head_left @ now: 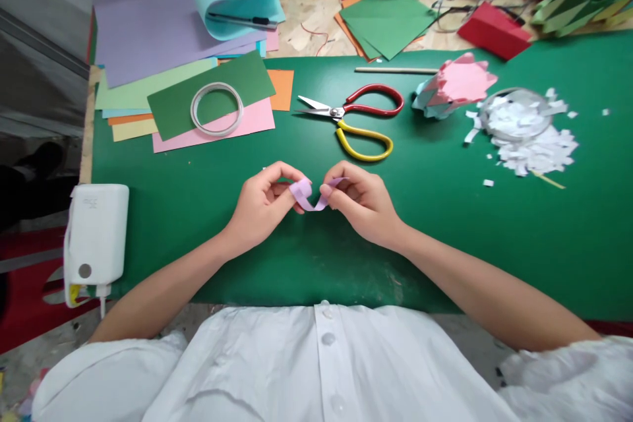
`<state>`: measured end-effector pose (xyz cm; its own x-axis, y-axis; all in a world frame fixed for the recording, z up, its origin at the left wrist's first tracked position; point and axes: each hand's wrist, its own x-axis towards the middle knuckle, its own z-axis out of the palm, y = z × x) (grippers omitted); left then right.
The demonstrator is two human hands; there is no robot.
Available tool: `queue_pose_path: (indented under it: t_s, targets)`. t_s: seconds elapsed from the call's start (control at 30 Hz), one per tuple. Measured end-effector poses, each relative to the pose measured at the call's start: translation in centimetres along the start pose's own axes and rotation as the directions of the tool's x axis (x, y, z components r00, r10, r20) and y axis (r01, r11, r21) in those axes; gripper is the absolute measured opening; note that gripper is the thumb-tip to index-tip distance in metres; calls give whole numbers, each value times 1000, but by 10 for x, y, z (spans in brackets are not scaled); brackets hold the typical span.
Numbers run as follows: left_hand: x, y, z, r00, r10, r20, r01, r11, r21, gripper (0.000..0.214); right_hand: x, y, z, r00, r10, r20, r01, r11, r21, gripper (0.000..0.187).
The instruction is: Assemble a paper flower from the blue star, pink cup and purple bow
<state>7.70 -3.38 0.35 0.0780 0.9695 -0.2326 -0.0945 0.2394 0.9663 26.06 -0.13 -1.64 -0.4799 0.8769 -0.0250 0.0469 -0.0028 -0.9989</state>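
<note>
A narrow lilac paper strip (316, 206) hangs in a shallow curve between my two hands, above the green table top. My left hand (267, 201) pinches its left end, which looks curled or folded over at the fingertips. With thumb and forefinger, my right hand (363, 201) grips the other end, and a pointed tip sticks out past the fingers. Beyond my hands lie scissors (337, 112) with one red and one yellow handle, blades parted and pointing left. Left of them a roll of tape (216, 110) rests on a green paper rectangle (171, 105).
Coloured paper sheets (148, 20) stack at the back left, with a pen (242, 20) on a curled blue sheet. A pink paper flower (465, 82) and white paper scraps (537, 145) lie to the right. A white power bank (101, 231) sits at the left edge.
</note>
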Motion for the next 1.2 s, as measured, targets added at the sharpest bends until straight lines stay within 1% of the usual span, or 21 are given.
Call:
queue_pose_path:
  t_s: [0.07,0.1,0.23,0.33,0.43,0.57,0.63,0.7,0.73,0.77,0.8,0.83,0.87,0.9,0.93,1.0,1.03,1.07,1.13,1.17,1.2]
  targets:
    - [0,3,-1,995,91,-49,-88,994,61,10,1,-2,-1,999,33,-8,-33,997,66,31]
    - [0,4,-2,992,118,-51,-114,990,79,9,2,-2,-1,998,52,-20,-49,992,116,32]
    - [-1,5,-6,992,122,20,-123,991,50,12,6,-2,-3,985,155,-74,-123,936,329,31]
    - [0,3,-9,989,113,99,-112,994,-14,15,10,-1,-5,963,252,-95,-187,881,436,32]
    - [1,1,-11,979,100,178,-85,992,-90,17,12,0,-8,950,291,-113,-209,862,462,32]
    - [3,3,-13,970,76,233,-31,981,-190,24,13,3,-11,950,274,-147,-195,894,403,31]
    - [3,5,-14,966,57,251,12,964,-266,27,13,4,-12,955,233,-185,-157,923,352,29]
    - [2,7,-14,968,29,248,54,945,-322,25,12,4,-12,957,155,-243,-94,965,246,23]
    - [2,8,-14,971,11,237,70,940,-333,23,12,3,-13,955,96,-279,-58,988,141,18]
    - [2,9,-14,975,-11,220,85,940,-330,20,10,1,-13,950,16,-313,-20,1000,-9,13]
    - [2,9,-13,979,-33,199,97,942,-320,19,9,0,-13,939,-80,-334,18,982,-186,8]
    - [2,10,-12,982,-53,183,108,946,-305,20,7,-3,-14,924,-183,-335,55,932,-358,7]
    - [2,11,-11,982,-71,174,119,951,-287,22,5,-5,-15,905,-282,-320,94,863,-496,12]
    - [2,11,-10,982,-85,171,129,955,-266,24,4,-8,-16,880,-370,-297,139,799,-585,16]
    - [2,11,-9,980,-94,173,135,960,-245,24,2,-10,-17,851,-447,-277,191,753,-629,19]
    - [1,11,-9,978,-97,185,132,972,-193,24,-1,-15,-18,796,-559,-232,310,706,-637,25]
    - [1,10,-9,977,-96,192,128,979,-160,23,-3,-17,-19,783,-593,-187,371,687,-625,27]
    - [1,10,-9,974,-99,204,126,984,-124,23,-4,-19,-19,788,-604,-122,424,675,-603,27]
    - [0,8,-10,964,-114,239,130,990,-53,23,-6,-21,-17,826,-562,33,492,692,-528,25]
    - [-1,8,-11,958,-124,257,135,991,-24,23,-7,-21,-16,847,-524,92,497,718,-487,22]
    - [-1,8,-11,953,-134,272,140,990,-2,22,-7,-22,-14,867,-483,125,483,751,-450,18]
